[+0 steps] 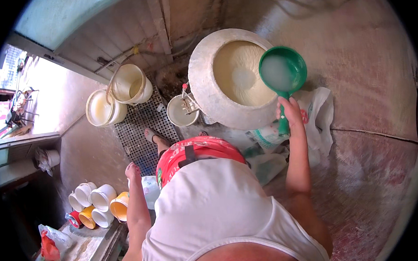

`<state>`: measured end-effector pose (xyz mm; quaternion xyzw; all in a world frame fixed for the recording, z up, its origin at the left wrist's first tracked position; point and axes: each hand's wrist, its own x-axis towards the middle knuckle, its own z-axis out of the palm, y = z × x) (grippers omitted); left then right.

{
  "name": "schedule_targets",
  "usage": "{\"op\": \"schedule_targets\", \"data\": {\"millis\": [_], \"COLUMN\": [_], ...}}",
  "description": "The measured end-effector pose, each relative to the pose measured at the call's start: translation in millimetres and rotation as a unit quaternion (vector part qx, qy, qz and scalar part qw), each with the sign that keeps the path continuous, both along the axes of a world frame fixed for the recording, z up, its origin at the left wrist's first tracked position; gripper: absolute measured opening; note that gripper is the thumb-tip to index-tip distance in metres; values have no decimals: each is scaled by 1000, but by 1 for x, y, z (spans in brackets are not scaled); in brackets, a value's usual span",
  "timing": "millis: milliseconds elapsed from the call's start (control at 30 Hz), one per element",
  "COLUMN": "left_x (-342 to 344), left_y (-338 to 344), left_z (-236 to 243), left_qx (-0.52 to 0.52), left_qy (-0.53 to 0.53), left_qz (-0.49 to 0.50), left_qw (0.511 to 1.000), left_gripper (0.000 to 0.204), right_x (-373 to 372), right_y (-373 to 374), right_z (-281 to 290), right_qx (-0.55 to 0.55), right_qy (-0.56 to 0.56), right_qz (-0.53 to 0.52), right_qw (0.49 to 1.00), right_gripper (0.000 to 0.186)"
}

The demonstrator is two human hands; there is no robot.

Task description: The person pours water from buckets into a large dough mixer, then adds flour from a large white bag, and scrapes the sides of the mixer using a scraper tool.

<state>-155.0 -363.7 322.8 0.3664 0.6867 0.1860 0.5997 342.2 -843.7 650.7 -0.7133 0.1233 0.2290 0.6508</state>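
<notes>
My right hand (pixel 290 112) is wrapped round the handle of a green plastic dipper (pixel 302 66). Cloudy whitish liquid lies in the dipper's bowl, which is held over the right rim of a big, round, pale vessel (pixel 202 79). Inside that vessel is a cream-coloured liquid (pixel 244 75) with a paler round patch in its middle. Low at my left side hangs my left hand (pixel 133 171), its fingers curled in, with nothing visible in them. A white bucket (pixel 174 114) stands under a small metal fitting with a red knob (pixel 184 86) on the vessel's near left side.
Two white buckets (pixel 96 116) with pale contents stand at the left, by a perforated dark mat (pixel 141 131). Plastic bags (pixel 318 121) lie beneath my right arm. Several small buckets (pixel 103 198) rest on a low surface at lower left. A cord (pixel 372 132) crosses the floor.
</notes>
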Motion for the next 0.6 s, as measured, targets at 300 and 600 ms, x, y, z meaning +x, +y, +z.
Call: {"op": "schedule_targets", "data": {"millis": [300,600], "left_x": [-13,-12], "left_y": [-16,-8], "left_z": [0,4], "left_qx": [-11,6], "left_qy": [23,19], "left_qz": [17,16], "left_qw": [1000,1000], "left_gripper": [31,31], "right_x": [2,5], "right_y": [7,4], "right_z": [-3,-10], "right_qx": [-23,-72], "right_qy": [-7,-41], "right_qz": [10,18], "right_qw": [1000,996], "right_gripper": [18,18]}}
